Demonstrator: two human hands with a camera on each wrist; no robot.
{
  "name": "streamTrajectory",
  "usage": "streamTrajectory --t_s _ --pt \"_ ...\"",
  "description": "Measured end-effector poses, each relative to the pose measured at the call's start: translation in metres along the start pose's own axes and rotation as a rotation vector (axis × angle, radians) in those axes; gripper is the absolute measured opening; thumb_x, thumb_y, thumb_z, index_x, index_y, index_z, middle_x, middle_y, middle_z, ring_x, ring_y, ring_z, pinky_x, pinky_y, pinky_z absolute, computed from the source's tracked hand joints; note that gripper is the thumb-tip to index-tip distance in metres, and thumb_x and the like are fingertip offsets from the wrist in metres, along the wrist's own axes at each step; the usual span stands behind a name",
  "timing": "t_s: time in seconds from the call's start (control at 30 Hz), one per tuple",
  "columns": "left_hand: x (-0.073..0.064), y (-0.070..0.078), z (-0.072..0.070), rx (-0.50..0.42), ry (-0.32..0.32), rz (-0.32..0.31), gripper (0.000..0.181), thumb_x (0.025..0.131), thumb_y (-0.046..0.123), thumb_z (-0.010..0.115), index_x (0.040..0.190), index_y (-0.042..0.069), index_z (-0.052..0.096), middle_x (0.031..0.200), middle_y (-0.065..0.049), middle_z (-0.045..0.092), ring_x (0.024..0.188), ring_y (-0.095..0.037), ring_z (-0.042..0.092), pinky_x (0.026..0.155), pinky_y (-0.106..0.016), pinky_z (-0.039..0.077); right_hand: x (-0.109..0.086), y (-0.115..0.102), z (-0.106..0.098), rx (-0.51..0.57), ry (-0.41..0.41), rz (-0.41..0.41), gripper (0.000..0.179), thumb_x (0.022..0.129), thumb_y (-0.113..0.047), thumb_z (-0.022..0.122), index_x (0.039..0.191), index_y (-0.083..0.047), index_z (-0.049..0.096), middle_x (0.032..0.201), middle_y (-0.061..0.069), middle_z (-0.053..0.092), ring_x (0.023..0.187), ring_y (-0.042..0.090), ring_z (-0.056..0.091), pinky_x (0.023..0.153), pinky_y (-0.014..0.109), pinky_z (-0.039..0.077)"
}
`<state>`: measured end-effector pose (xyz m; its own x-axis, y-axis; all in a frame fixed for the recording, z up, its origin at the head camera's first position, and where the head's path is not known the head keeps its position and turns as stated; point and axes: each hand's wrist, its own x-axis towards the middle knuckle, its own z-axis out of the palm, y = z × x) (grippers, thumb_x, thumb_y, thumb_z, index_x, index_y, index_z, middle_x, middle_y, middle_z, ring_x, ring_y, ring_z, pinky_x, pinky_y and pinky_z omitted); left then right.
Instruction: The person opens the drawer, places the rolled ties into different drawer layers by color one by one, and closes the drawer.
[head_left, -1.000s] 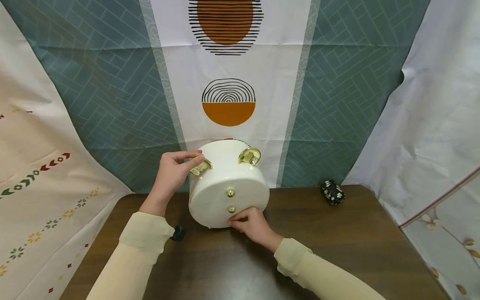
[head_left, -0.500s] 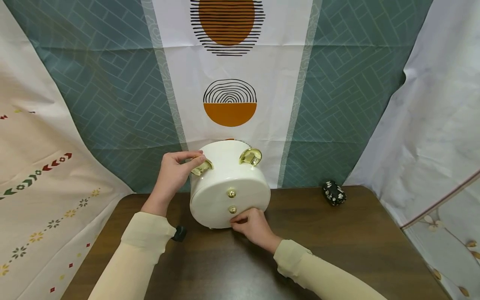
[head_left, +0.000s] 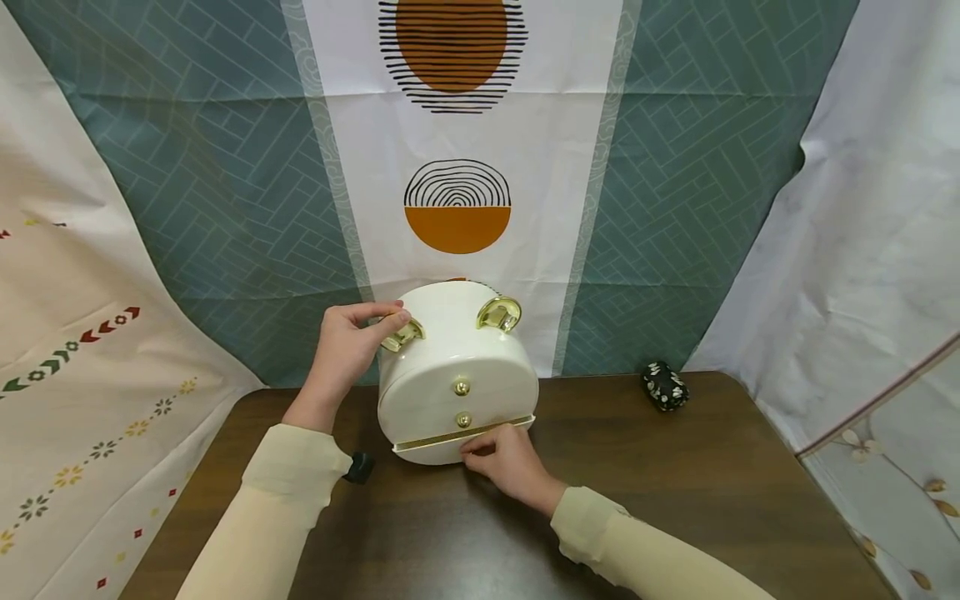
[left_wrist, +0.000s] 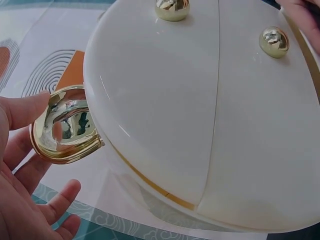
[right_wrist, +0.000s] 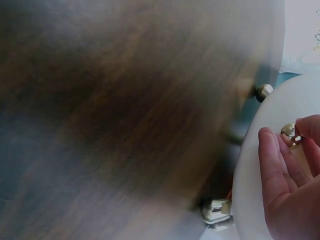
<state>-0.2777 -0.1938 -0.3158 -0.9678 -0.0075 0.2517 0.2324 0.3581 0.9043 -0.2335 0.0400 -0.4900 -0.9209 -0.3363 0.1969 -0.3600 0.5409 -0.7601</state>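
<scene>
A white round drawer box (head_left: 442, 321) with gold ear-shaped pieces on top stands at the far side of the table. My left hand (head_left: 337, 350) pinches the left gold ear (left_wrist: 67, 125) between thumb and fingers; its outer fingers are spread in the left wrist view. With thumb and fingertips, my right hand (head_left: 510, 462) pinches a round gold knob (right_wrist: 290, 134) on the lowest drawer (head_left: 429, 455). That drawer stands slightly out, with a narrow gold-coloured strip along its upper edge. Above it, the middle knob (head_left: 463, 419) and top knob (head_left: 461, 387) sit on fronts lying flush.
A small black item with a pale flower pattern (head_left: 665, 386) lies at the table's back right. The brown wooden table (head_left: 420, 542) extends in front of the box. A patterned cloth (head_left: 570, 167) hangs behind, with lighter cloths at both sides.
The lowest drawer has come out a little toward me, with my right hand drawing its knob. My left hand keeps its hold on the ear and the box has stayed in place.
</scene>
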Motion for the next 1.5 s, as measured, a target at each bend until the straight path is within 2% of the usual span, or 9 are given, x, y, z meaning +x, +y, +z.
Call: streamTrajectory --t_s 0.33,0.57,0.93,1.17,1.3,1.5 --pt "-0.001 0.0 0.002 0.007 -0.002 -0.008 0.037 0.079 0.041 0.074 0.101 0.011 0.074 0.115 -0.007 0.068 0.12 -0.02 0.055 0.103 -0.042 0.042 -0.014 -0.002 -0.003 0.006 -0.044 -0.044 0.008 0.081 -0.019 0.072 0.086 -0.021 0.078 0.085 -0.015 0.072 0.081 -0.002 0.064 0.07 0.016 0.051" --pt "0.001 0.0 0.001 0.015 0.018 -0.032 0.038 0.077 0.044 0.074 0.102 0.016 0.075 0.114 -0.002 0.069 0.119 -0.016 0.055 0.102 -0.042 0.043 -0.025 -0.006 -0.007 0.031 -0.093 -0.041 0.009 0.082 -0.02 0.072 0.089 -0.021 0.078 0.087 -0.013 0.073 0.076 -0.004 0.063 0.067 0.014 0.05" --pt "-0.001 0.002 0.002 0.04 0.006 -0.04 0.04 0.078 0.044 0.073 0.104 0.014 0.074 0.117 -0.005 0.067 0.122 -0.02 0.052 0.104 -0.046 0.041 -0.04 -0.012 -0.013 0.027 -0.135 -0.046 0.008 0.081 -0.02 0.074 0.087 -0.021 0.078 0.086 -0.012 0.073 0.082 -0.002 0.064 0.072 0.015 0.05" --pt "-0.001 0.0 0.002 0.042 0.006 -0.04 0.04 0.077 0.046 0.073 0.103 0.015 0.074 0.117 -0.004 0.067 0.12 -0.019 0.054 0.103 -0.045 0.042 -0.047 -0.016 -0.015 0.046 -0.18 -0.055 0.01 0.082 -0.02 0.073 0.09 -0.019 0.077 0.091 -0.01 0.073 0.087 -0.001 0.065 0.073 0.015 0.05" --pt "0.0 -0.001 0.002 0.042 0.012 -0.054 0.039 0.076 0.047 0.074 0.101 0.016 0.075 0.116 -0.003 0.068 0.118 -0.017 0.055 0.102 -0.044 0.042 -0.046 -0.021 -0.022 -0.004 -0.25 -0.075 0.014 0.081 -0.021 0.072 0.094 -0.018 0.077 0.09 -0.01 0.073 0.083 -0.002 0.064 0.07 0.014 0.049" --pt "0.0 -0.002 0.001 0.036 0.017 -0.056 0.039 0.076 0.046 0.074 0.101 0.016 0.075 0.116 -0.002 0.068 0.117 -0.016 0.055 0.103 -0.044 0.042 -0.036 -0.041 -0.051 -0.109 -0.443 -0.102 0.017 0.079 -0.026 0.074 0.095 -0.019 0.076 0.078 -0.016 0.071 0.068 -0.008 0.058 0.059 0.013 0.047"
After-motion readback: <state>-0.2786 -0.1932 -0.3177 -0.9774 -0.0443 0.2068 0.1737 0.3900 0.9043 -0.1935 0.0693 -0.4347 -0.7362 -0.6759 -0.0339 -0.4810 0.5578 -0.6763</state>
